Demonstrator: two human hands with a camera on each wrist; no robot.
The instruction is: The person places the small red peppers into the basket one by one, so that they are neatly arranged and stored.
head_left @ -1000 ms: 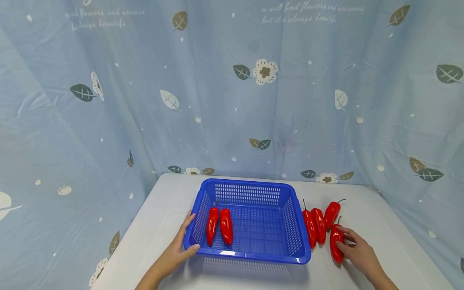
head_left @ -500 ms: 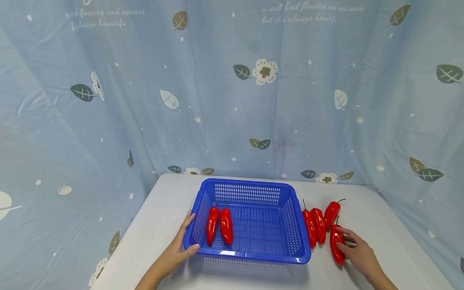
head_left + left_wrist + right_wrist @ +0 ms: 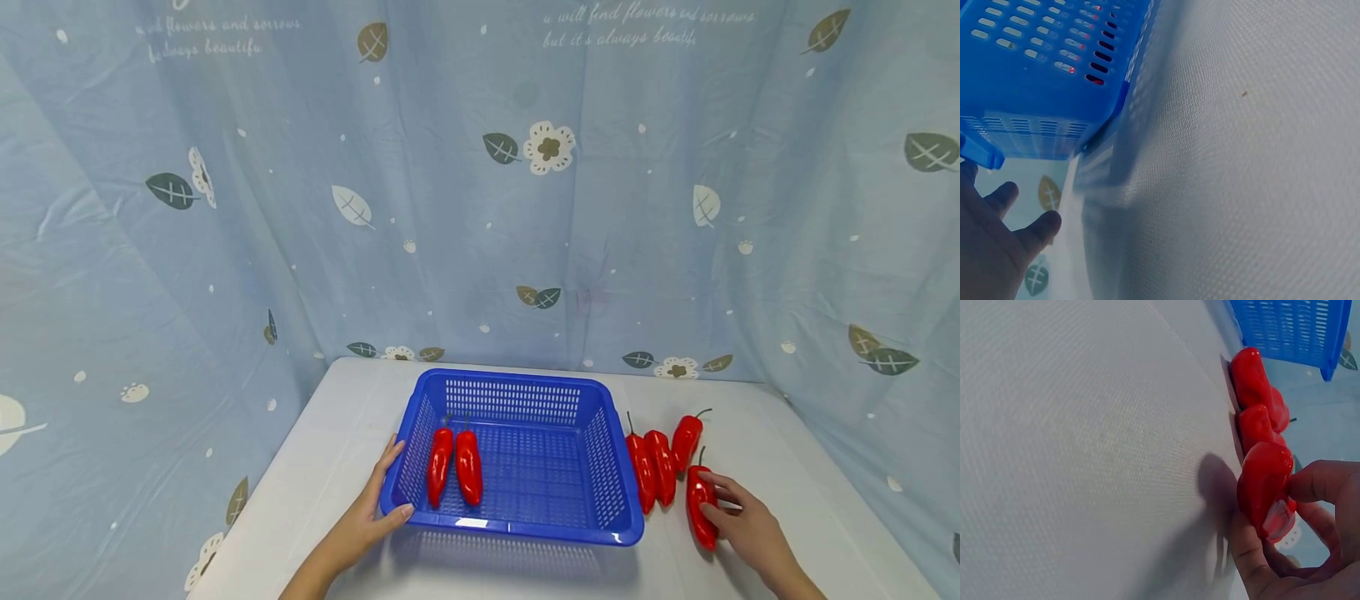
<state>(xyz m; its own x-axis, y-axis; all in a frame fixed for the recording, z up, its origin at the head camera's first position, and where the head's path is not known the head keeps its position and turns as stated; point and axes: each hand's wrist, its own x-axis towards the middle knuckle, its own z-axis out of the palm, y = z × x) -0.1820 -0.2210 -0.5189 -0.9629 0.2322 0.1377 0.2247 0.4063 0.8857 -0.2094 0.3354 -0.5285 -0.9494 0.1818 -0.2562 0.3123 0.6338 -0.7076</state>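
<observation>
In the head view, a blue rectangular plastic basket with slotted walls (image 3: 517, 531) stands at lower centre of the frame on the white tabletop (image 3: 795, 454); its left part holds two glossy red elongated peppers with thin stems (image 3: 468, 468), lying side by side. The left hand (image 3: 367, 512) rests at the basket's left side, fingers spread, thumb at the front corner of the rim. At lower right, three similar red peppers (image 3: 661, 468) lie on the tabletop just beside the basket, and the right hand (image 3: 748, 525) pinches another glossy red pepper (image 3: 699, 504) between thumb and fingers. In the left wrist view, the basket fills the upper left, red showing through its slots, with the spread fingers at lower left. In the right wrist view, the pinched pepper is right of centre, below other red peppers and the basket's corner at upper right.
</observation>
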